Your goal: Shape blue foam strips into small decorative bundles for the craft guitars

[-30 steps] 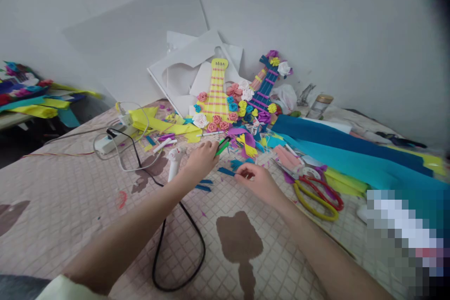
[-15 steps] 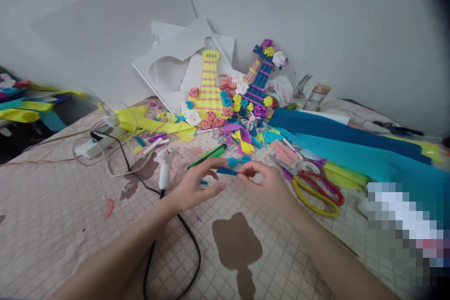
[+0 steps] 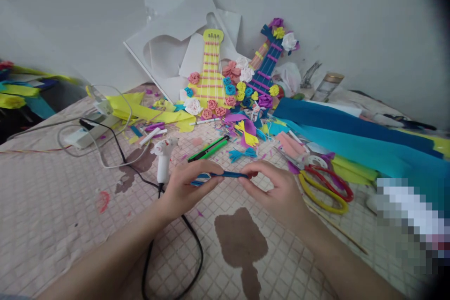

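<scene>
Between my two hands stretches a narrow strip of dark blue crepe paper. My left hand pinches its left end between thumb and fingers. At the other end my right hand has its thumb and fingertips closed on the strip. Just beyond my hands lies a light blue paper bow, with a green utility knife to its left. A yellow paper bow rests farther back. To the left of my left hand stands a white hot glue gun.
Scissors with red and yellow handles lie right of my right hand, near a thin wooden stick. Flower-trimmed paper guitars, one yellow and one blue, lean at the back. Blue crepe sheets cover the right. A power strip sits left.
My left hand has closed on the left end of the blue strip, which my right hand alone held before. The strip is now level between both hands. The view has shifted slightly.
</scene>
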`<state>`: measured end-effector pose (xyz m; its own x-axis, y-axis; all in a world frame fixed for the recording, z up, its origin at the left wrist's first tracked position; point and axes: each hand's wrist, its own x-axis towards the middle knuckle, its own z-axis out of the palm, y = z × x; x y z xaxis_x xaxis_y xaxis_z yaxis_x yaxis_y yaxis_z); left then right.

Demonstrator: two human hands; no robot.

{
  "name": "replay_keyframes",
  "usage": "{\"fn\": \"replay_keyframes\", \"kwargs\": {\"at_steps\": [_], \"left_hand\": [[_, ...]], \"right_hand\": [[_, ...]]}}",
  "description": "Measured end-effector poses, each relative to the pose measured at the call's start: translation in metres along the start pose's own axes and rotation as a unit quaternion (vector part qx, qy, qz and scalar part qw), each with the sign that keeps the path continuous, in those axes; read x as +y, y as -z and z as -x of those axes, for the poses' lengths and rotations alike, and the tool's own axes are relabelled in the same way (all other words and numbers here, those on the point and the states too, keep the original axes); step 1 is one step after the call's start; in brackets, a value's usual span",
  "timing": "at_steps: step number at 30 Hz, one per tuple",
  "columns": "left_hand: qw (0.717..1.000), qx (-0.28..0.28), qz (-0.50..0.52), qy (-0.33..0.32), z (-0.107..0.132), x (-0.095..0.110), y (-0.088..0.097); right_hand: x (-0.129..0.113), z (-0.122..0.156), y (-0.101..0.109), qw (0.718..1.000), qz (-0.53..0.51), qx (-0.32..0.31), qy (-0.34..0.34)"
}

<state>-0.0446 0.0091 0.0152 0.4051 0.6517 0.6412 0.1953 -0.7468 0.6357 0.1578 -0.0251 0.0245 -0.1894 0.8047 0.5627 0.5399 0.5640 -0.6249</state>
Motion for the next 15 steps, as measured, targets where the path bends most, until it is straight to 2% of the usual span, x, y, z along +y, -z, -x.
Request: {"fn": "replay_keyframes", "kwargs": {"at_steps": [15], "left_hand": [[0.994, 0.017, 0.068, 0.079, 0.0076, 0.0009, -0.0064]], "right_hand": [[-0.0052, -0.0008, -0.0016, 1.000, -0.015, 0.016, 0.000]]}}
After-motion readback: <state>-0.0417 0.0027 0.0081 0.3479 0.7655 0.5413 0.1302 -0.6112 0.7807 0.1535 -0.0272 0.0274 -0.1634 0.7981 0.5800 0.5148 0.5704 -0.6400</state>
